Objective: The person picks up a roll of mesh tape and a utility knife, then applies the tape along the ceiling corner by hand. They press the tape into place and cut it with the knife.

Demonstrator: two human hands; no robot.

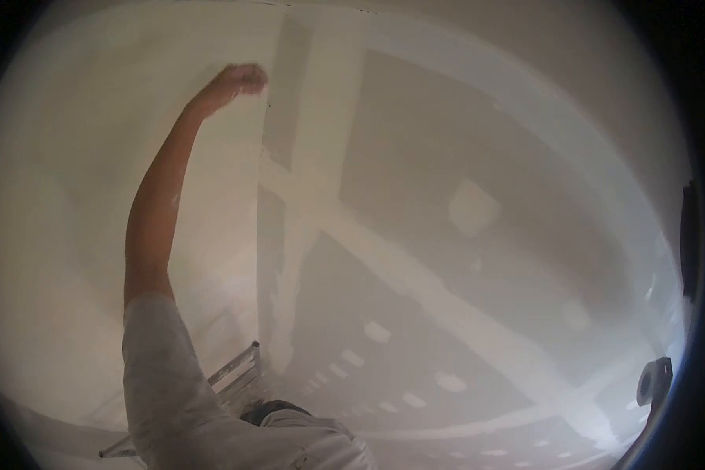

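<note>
My left hand (243,79) is raised high, at the end of a bare arm that comes up from a light grey short sleeve (160,345). Its fingers are curled closed close to the inside corner where the pale wall (78,196) meets the grey drywall (423,133). Blur and the turn of the hand hide what it holds, if anything. White dust or compound marks the forearm. My right hand is out of the picture.
Pale joint compound bands (415,278) and patches (475,207) cover the drywall. A metal ladder (239,372) stands below, behind my shoulder. At the right edge are a dark round-ended object (655,381) and another dark shape (689,239).
</note>
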